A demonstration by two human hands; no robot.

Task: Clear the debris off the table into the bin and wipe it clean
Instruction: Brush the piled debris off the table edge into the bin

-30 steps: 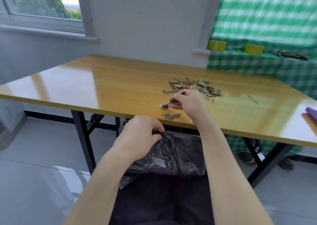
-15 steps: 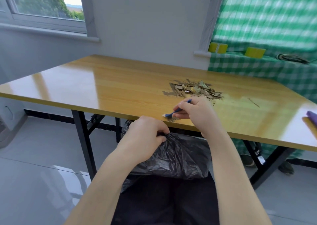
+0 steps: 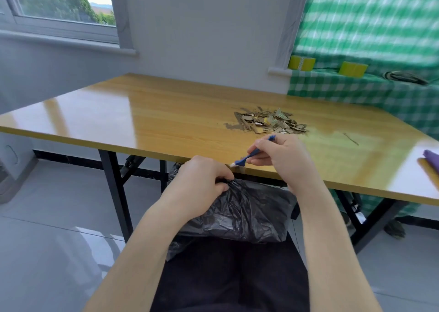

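Debris [image 3: 268,122], a heap of dry brown leaf scraps and chips, lies right of centre in the frame on the glossy yellow wooden table [image 3: 166,121]. It sits up-frame of my right hand [image 3: 282,159], which is nearer to it than the left. That hand pinches a small blue-handled brush [image 3: 251,156], its long axis slanting from upper right down to a pale tip at the table's near edge. My left hand [image 3: 202,183] clutches the rim of the crumpled black plastic bin bag [image 3: 244,212] just below that edge. I judge the next sweep must reach behind the heap and drag it down-frame to the bag. A purple item [image 3: 432,159], possibly the wiping cloth, is cut off at the right edge.
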